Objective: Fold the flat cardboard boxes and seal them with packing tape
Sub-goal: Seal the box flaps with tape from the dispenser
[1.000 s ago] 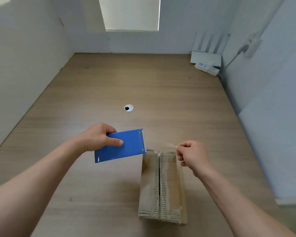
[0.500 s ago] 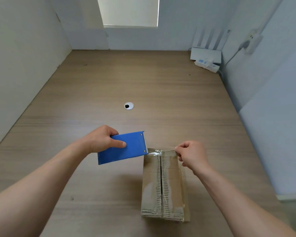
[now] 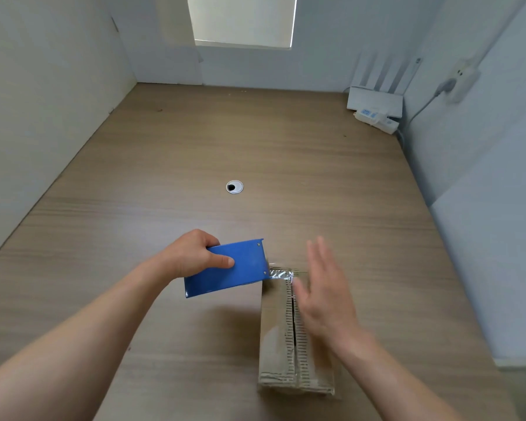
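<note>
Dispenser (image 3: 225, 270) in left hand (image 3: 192, 253)

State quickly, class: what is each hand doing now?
Left hand: closed on the blue tape dispenser.
Right hand: open, holding nothing, over the cardboard box.

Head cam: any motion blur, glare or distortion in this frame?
Head view: open right hand is motion-smeared over the brown cardboard box; left hand and blue tape dispenser stay sharp; clear tape strip glints; wide-angle lens bows the side walls; soft shadow left of the box.
</note>
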